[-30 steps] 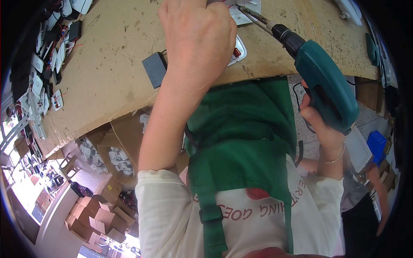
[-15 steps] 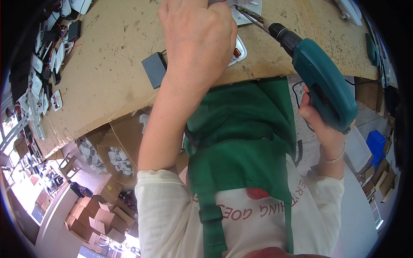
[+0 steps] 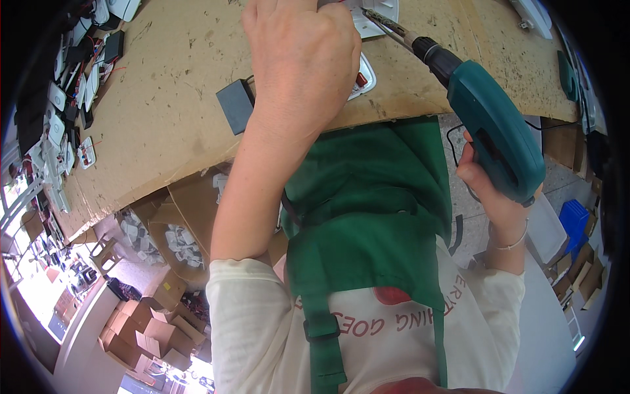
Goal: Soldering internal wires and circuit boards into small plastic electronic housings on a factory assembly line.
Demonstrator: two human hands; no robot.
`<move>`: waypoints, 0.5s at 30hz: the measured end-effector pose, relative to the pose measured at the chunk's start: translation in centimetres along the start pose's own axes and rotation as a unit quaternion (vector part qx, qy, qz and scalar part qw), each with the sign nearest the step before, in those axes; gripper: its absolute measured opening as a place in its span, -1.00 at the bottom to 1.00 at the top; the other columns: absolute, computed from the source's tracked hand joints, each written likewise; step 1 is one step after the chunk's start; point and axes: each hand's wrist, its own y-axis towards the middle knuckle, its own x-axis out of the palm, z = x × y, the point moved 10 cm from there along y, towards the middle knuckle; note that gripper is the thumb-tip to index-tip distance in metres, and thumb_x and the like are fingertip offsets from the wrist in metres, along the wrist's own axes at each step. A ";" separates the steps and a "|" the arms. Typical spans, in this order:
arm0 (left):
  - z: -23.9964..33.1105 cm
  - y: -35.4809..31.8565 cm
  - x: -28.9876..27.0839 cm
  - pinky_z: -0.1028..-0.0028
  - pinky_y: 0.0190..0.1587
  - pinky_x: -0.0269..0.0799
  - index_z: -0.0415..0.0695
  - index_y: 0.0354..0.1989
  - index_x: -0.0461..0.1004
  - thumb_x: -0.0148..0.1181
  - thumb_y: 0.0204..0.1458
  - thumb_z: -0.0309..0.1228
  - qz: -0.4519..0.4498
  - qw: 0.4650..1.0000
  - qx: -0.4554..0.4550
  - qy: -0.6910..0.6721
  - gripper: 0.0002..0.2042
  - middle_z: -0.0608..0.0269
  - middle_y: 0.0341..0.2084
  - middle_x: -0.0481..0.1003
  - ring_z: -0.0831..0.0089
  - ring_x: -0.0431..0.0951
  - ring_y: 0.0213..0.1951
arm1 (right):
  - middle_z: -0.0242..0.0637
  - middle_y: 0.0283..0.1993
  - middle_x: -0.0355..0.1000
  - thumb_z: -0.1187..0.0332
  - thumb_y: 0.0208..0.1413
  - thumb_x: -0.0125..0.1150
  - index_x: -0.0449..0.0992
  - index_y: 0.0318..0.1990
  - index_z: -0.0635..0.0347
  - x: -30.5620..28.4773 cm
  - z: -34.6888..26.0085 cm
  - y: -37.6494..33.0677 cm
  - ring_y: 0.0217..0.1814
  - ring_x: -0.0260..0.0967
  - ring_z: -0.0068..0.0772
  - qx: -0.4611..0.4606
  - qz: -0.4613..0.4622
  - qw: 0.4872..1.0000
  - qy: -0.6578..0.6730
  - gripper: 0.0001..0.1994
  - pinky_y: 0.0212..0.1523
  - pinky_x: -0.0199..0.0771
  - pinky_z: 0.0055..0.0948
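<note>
My right hand is wrapped round the handle of a teal electric screwdriver, with part of the grip hidden behind its body. The tool's long bit points up and left and meets a white plastic housing at the top edge. Over the bench beside that housing, my left hand is closed with its knuckles up. Its fingertips, and whatever they hold, are hidden under the hand and past the frame's edge. Partly covered by this hand lies a white rounded casing with a small red part inside. A black box with a cable rests by my left wrist.
Cardboard covers the workbench. Heaped along its left side are white casings, black boxes and wires. Another white part lies at the far right. Under the bench are cartons of white pieces; a blue bin stands at right.
The electric screwdriver and its bit have shifted very slightly right. My left hand has stayed almost in place.
</note>
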 end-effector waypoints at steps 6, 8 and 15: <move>0.2 0.0 0.0 0.17 -0.11 0.32 -0.33 -0.52 0.48 0.17 -0.25 -0.64 0.005 1.000 0.009 0.014 -0.93 -0.08 -0.19 0.45 -0.02 0.43 -0.18 | -0.27 -0.31 0.51 0.43 -0.22 0.55 0.49 -0.09 0.35 0.2 -0.4 0.2 -0.37 0.42 -0.50 -0.011 0.010 1.000 0.028 -0.52 -0.29 0.45 -0.55; 0.1 0.0 0.1 0.17 -0.11 0.32 -0.32 -0.53 0.47 0.18 -0.25 -0.64 0.004 1.000 0.003 0.008 -0.93 -0.07 -0.19 0.45 -0.01 0.43 -0.17 | -0.37 -0.44 0.49 0.38 -0.22 0.56 0.55 -0.22 0.30 0.0 -0.5 0.3 -0.45 0.39 -0.54 -0.013 0.026 0.999 0.043 -0.62 -0.38 0.41 -0.59; 0.0 0.0 0.1 0.17 -0.11 0.31 -0.32 -0.52 0.47 0.18 -0.25 -0.64 -0.004 1.000 -0.003 0.008 -0.93 -0.06 -0.19 0.44 0.00 0.42 -0.16 | -0.39 -0.48 0.50 0.36 -0.21 0.56 0.58 -0.33 0.24 0.1 -0.2 0.4 -0.47 0.40 -0.55 0.013 0.021 1.000 0.013 -0.71 -0.37 0.42 -0.60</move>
